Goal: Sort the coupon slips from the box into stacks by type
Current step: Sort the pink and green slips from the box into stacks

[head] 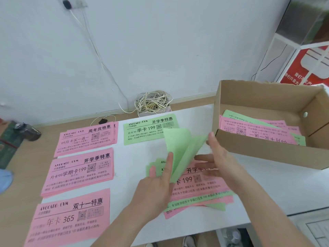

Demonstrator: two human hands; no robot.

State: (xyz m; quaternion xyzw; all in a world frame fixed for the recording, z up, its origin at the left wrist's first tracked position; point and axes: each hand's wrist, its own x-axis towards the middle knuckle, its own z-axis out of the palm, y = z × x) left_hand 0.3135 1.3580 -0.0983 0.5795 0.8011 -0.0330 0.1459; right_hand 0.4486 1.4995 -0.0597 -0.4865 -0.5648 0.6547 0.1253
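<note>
The left hand (156, 186) grips the lower end of the lifted green slips (183, 148), index finger (168, 163) straight up along their left edge, thumb hidden behind the paper; the slips stand fanned and curled, blank side facing the camera, above the mixed pile (201, 189). The right hand (220, 155) is spread wide, holding nothing; its thumb (211, 138) touches the upper right corner of the raised slips, and its straight fingers lie over the pile.

The mixed pile, pink and green slips askew on one another, lies on the white tabletop (135, 161) toward the front edge, right of the middle; a pink slip is uppermost under the hands, with green edges poking out at the left and front.

The cardboard box (267, 154) stands just beside the right hand, toward the far right corner, open at the top; the unsorted slips (256, 130) inside are mostly pink with a few green, printed side up and turned away from the person.

The green stack (147, 131) lies near the far edge, about the middle, apart from the pile. Three pink stacks run along the left edge: the far pink stack (85, 138), the middle pink stack (80, 170) and the near pink stack (71, 221), each with a different heading, separate from one another.

Beyond the far edge a cable coil (153, 102) sits against the wall; a wooden desk (23, 193) shows to the left of the white top.
</note>
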